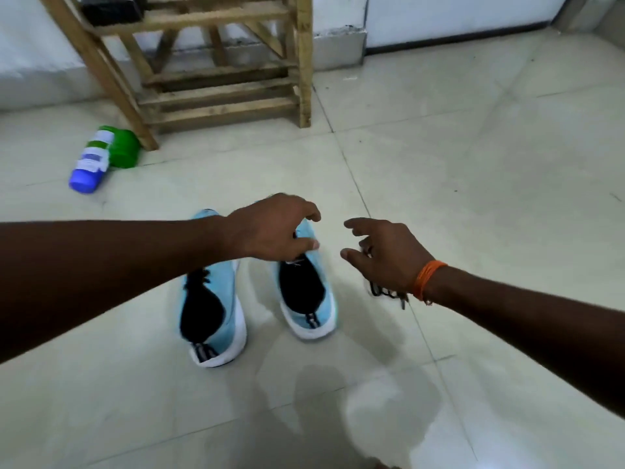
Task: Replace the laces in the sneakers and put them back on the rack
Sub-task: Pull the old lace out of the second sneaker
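Two light blue sneakers with white soles stand on the tiled floor, heels toward me. The left sneaker [216, 299] shows a dark lace at its tongue. My left hand [270, 231] reaches over the front of the right sneaker [307, 296], with curled fingers and thumb closing on its upper. To the right of the shoes, my right hand [382, 255] holds a bundle of dark lace [384, 293] that hangs below the palm, while its index finger and thumb stick out. An orange thread band circles that wrist. The wooden shoe rack [220, 86] stands behind, against the wall.
A blue-capped bottle [89, 164] lies on the floor beside a green container [125, 148], at the rack's left leg. A dark item [111, 8] sits on an upper shelf of the rack. Open tiled floor stretches to the right and toward me.
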